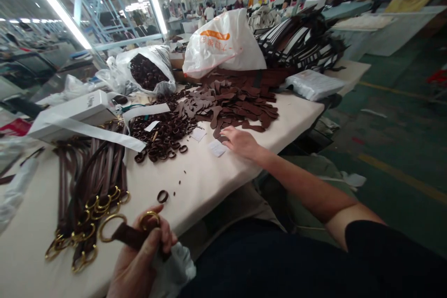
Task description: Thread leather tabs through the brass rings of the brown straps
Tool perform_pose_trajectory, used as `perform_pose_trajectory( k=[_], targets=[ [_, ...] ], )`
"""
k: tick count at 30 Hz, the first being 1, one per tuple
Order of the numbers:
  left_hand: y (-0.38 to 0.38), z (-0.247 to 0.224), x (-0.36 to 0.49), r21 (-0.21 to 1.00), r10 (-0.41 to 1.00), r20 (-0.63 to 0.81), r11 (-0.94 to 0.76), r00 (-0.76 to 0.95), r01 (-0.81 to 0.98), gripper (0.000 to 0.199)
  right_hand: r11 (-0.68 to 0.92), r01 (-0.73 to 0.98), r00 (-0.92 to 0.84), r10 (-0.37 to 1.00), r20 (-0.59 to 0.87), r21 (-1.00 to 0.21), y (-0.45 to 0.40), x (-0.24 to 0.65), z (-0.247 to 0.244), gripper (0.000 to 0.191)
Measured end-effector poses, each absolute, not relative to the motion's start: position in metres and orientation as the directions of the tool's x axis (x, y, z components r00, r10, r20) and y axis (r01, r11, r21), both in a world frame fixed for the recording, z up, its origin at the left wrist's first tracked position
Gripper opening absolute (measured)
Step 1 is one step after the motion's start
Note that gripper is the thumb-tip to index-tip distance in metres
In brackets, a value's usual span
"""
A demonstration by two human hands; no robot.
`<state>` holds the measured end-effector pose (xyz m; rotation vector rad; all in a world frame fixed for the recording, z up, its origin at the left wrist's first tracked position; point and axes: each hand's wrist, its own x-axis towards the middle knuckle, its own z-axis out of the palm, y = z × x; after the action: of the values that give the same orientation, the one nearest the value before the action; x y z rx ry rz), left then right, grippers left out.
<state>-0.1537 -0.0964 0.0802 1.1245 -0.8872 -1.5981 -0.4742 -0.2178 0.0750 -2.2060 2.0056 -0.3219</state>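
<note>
My left hand (143, 251), low in the view, is closed on a dark brown leather strap (131, 236) with brass rings (112, 227) on it. My right hand (240, 142) reaches to the near edge of a pile of brown leather pieces (240, 102). Its fingertips are at a piece at the pile's front, beside a small white paper (217, 148); whether they grip it is too small to tell. One dark leather loop (162, 196) lies alone on the table near my left hand. A heap of similar loops (164, 142) is farther back.
Straps with brass rings (94, 167) lie at the left, beside a white box (73, 114). Plastic bags (223, 44) and a wrapped white packet (314, 84) stand behind. The cloth-covered table (199, 181) ends along its right edge. People work far off.
</note>
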Motion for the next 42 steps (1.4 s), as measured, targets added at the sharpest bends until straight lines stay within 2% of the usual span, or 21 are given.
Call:
perform_pose_trajectory(
  k=[1,3,6,10,13,14,15,17,18,19,20,22,26,29,31,32,34,35,37,39,42],
  targets=[
    [-0.09,0.075,-0.153,0.904,-0.935,-0.296,-0.34,-0.196,0.259,0.052,-0.058,-0.979,0.055,-0.998,0.021,-0.195,-0.228,-0.482,0.075,0.031],
    [-0.079,0.064,-0.153,0.868,-0.856,-0.36,-0.453,-0.371,0.205,0.057,-0.038,-0.985,0.045,-0.998,-0.039,-0.171,-0.245,-0.491,0.074,0.024],
    [-0.069,0.05,-0.153,0.821,-0.748,-0.438,-0.559,-0.498,0.117,0.048,-0.032,-0.986,0.048,-0.995,-0.091,-0.163,-0.26,-0.493,0.075,0.016],
    [-0.073,0.042,-0.154,0.831,-0.798,-0.461,-0.542,-0.389,0.128,0.039,-0.011,-0.975,0.033,-0.995,-0.096,-0.221,-0.27,-0.495,0.085,0.004],
    [-0.085,0.04,-0.162,0.869,-0.862,-0.398,-0.464,-0.314,0.172,0.037,0.046,-0.956,-0.056,-0.998,0.026,-0.291,-0.264,-0.497,0.092,0.011],
    [-0.09,0.039,-0.166,0.874,-0.875,-0.387,-0.448,-0.292,0.187,0.036,0.063,-0.939,-0.091,-0.994,0.068,-0.339,-0.258,-0.496,0.093,0.015],
    [-0.096,0.039,-0.171,0.876,-0.886,-0.378,-0.436,-0.268,0.206,0.035,0.071,-0.894,-0.125,-0.988,0.094,-0.443,-0.25,-0.493,0.092,0.018],
    [-0.106,0.039,-0.183,0.872,-0.897,-0.37,-0.425,-0.242,0.241,0.035,0.047,-0.636,-0.154,-0.986,0.066,-0.77,-0.227,-0.479,0.087,0.021],
    [-0.111,0.039,-0.19,0.87,-0.897,-0.369,-0.425,-0.241,0.249,0.036,0.04,-0.41,-0.134,-0.991,0.017,-0.911,-0.214,-0.469,0.083,0.023],
    [-0.114,0.04,-0.196,0.869,-0.897,-0.369,-0.426,-0.245,0.252,0.037,0.054,-0.164,-0.091,-0.995,-0.039,-0.985,-0.199,-0.458,0.078,0.026],
    [-0.117,0.04,-0.202,0.868,-0.895,-0.368,-0.428,-0.253,0.251,0.038,0.091,0.042,-0.032,-0.995,-0.092,-0.995,-0.185,-0.447,0.073,0.03],
    [-0.12,0.04,-0.211,0.873,-0.896,-0.358,-0.421,-0.263,0.245,0.037,0.195,0.249,0.085,-0.98,-0.179,-0.949,-0.159,-0.427,0.065,0.035],
    [-0.118,0.039,-0.218,0.91,-0.92,-0.299,-0.354,-0.253,0.215,0.033,0.317,0.363,0.182,-0.946,-0.267,-0.876,-0.132,-0.401,0.053,0.034],
    [-0.116,0.039,-0.218,0.898,-0.915,-0.338,-0.384,-0.222,0.215,0.036,0.358,0.357,0.226,-0.929,-0.293,-0.863,-0.129,-0.394,0.044,0.033],
    [-0.115,0.04,-0.217,0.877,-0.901,-0.385,-0.425,-0.199,0.223,0.038,0.332,0.29,0.232,-0.934,-0.27,-0.898,-0.129,-0.395,0.04,0.031],
    [-0.115,0.041,-0.216,0.87,-0.895,-0.4,-0.438,-0.195,0.225,0.038,0.258,0.221,0.198,-0.956,-0.216,-0.941,-0.129,-0.397,0.039,0.031],
    [-0.115,0.042,-0.214,0.861,-0.887,-0.414,-0.454,-0.203,0.23,0.037,-0.028,-0.025,0.105,-0.994,0.026,-0.999,-0.13,-0.404,0.041,0.037],
    [-0.115,0.043,-0.214,0.857,-0.884,-0.417,-0.46,-0.211,0.234,0.036,-0.201,-0.186,0.101,-0.977,0.185,-0.962,-0.131,-0.409,0.043,0.043],
    [-0.116,0.044,-0.213,0.849,-0.877,-0.42,-0.47,-0.232,0.239,0.034,-0.479,-0.445,0.248,-0.878,0.41,-0.757,-0.134,-0.419,0.048,0.048],
    [-0.117,0.044,-0.213,0.848,-0.872,-0.422,-0.477,-0.249,0.23,0.034,-0.635,-0.524,0.454,-0.772,0.445,-0.568,-0.137,-0.426,0.05,0.04],
    [-0.117,0.045,-0.215,0.862,-0.87,-0.415,-0.469,-0.265,0.191,0.033,-0.729,-0.503,0.582,-0.683,0.441,-0.465,-0.143,-0.43,0.049,0.033]
  ],
)
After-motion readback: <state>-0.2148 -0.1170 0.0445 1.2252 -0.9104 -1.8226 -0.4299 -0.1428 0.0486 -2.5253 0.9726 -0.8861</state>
